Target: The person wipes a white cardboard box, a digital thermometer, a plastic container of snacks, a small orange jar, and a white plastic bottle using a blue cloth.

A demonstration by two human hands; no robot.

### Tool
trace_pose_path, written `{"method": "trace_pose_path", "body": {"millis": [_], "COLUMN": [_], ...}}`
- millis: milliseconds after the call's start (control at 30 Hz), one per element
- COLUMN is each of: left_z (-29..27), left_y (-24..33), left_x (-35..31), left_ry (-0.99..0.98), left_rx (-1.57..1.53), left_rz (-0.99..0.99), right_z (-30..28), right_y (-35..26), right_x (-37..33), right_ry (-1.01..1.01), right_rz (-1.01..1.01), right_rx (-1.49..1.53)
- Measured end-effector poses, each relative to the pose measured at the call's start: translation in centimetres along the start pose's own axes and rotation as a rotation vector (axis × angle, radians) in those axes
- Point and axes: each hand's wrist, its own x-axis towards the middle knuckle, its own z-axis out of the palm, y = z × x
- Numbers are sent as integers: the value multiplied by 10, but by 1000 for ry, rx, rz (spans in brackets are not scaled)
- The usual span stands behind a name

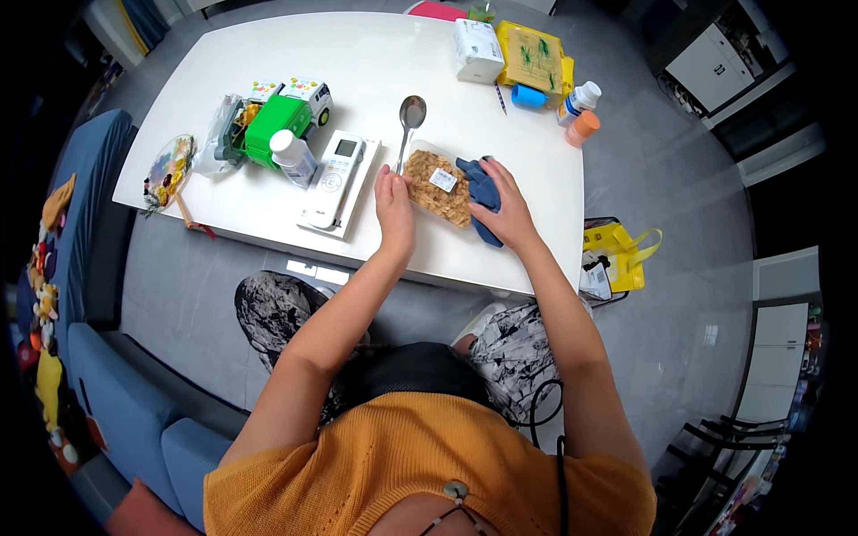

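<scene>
A clear plastic box (435, 184) of brown flaky food, with a white label on top, lies at a slant near the table's front edge. My left hand (394, 210) is at its left side, fingers together and thumb against the box's edge. A metal spoon (412, 114) lies just beyond, bowl pointing away, its handle end close to my left fingertips. On the box's right side, my right hand (506, 204) is closed over a crumpled dark blue cloth (483, 188). The cloth touches the box, and part of it hangs below my fingers.
Left on the white table (375, 54) are a remote control (338, 174) on a white box, a white bottle (291, 154), a green toy truck (277, 128) and a decorated round fan (170, 170). Far right stand a tissue pack (478, 50), a blue cup (528, 96) and an orange-capped bottle (583, 129).
</scene>
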Motion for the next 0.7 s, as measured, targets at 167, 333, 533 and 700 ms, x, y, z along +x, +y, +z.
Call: {"method": "trace_pose_path", "body": {"millis": [167,333,533,700], "left_z": [8,4,8,9], "left_y": [16,-22,3,-7], "left_x": [-2,24,16,20], "left_ry": [-20,9,-163,-135], "left_rx": [-40,89,-129,42], "left_rz": [19,161,-35,29], "right_z": [-8,-5,0,20], "right_y": [-25,-48,-40,-12], "right_x": [2,-28,-20,15], "right_ry": [-118,-90,-95,13], "right_rz": [257,431,242,85], "right_rx": [-70,-139,-138,-20]}}
